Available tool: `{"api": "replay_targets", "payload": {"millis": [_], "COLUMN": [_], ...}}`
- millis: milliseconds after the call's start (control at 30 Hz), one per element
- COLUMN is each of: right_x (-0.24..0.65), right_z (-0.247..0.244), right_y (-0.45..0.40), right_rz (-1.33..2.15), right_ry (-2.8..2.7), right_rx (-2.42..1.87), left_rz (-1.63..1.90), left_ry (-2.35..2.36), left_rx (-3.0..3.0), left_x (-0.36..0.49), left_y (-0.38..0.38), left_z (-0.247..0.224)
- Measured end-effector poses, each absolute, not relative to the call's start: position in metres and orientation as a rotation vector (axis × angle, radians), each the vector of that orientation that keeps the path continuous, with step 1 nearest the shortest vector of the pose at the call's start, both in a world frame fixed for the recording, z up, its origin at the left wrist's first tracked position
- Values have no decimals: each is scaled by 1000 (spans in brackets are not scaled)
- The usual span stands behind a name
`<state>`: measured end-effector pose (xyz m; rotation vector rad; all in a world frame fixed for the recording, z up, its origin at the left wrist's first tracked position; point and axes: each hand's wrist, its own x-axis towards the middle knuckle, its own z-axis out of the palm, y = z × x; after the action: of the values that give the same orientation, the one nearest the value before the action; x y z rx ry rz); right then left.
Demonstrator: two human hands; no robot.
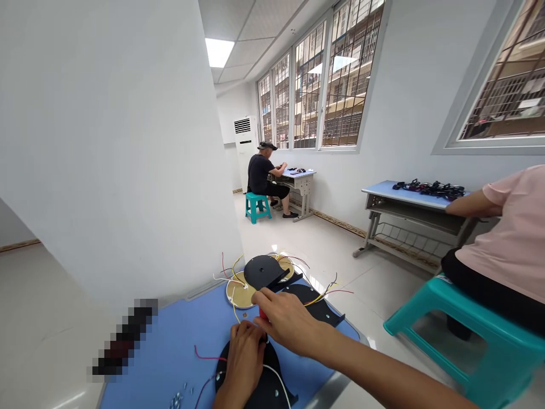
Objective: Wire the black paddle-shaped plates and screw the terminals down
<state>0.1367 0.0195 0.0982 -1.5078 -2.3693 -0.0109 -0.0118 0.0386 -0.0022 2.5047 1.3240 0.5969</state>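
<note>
A black round plate with a straight-edged tab lies at the near side of the blue table. My left hand is on this plate, fingers bent and close together; what is under the fingertips is hidden. Just beyond it, my right hand is closed around a red handle, which looks like a screwdriver's; its lower end is hidden. A red wire and a white wire come out around the plate. Several small screws lie to the left.
Farther back on the blue table are more black plates and gold-coloured discs with wires. A pixelated dark object is at the left edge. Two people sit at other desks; a green stool stands at right. A white pillar rises behind.
</note>
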Motion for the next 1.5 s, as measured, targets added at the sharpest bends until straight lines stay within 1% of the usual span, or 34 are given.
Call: {"api": "replay_targets", "payload": {"millis": [267,400,567,733,867,1033,1167,1300,1433,1500], "right_x": [129,132,129,131,133,134,133,134,135,135], "right_z": [105,112,113,112,108,105,105,108,108,108], "right_y": [20,15,14,12,14,15,15,14,14,13], "right_rz": [-148,-137,-174,-152,-166,-150,-183,-160,-193,-175], "right_ry": [-2478,-2588,-2566,-2603,-2554,-2616,-2582,-2654,-2612,-2613], "right_rx": [-1502,-1382,-1529,-1439,-1537,-1383,-1474,-1388,-1501,-1453], "left_rz": [580,567,559,543,546,552,559,563,568,570], "left_ry": [1316,1312,1303,1306,1308,1310,1312,1311,1306,1318], "left_rx": [2543,2554,2551,2536,2516,2506,2489,2480,2471,2469], "left_x": [-15,-16,-17,-18,-18,-17,-17,-17,-18,-17], "left_y": [35,36,36,37,37,37,36,35,35,36], "left_z": [-4,-7,-6,-8,-11,-12,-13,-16,-16,-14]}}
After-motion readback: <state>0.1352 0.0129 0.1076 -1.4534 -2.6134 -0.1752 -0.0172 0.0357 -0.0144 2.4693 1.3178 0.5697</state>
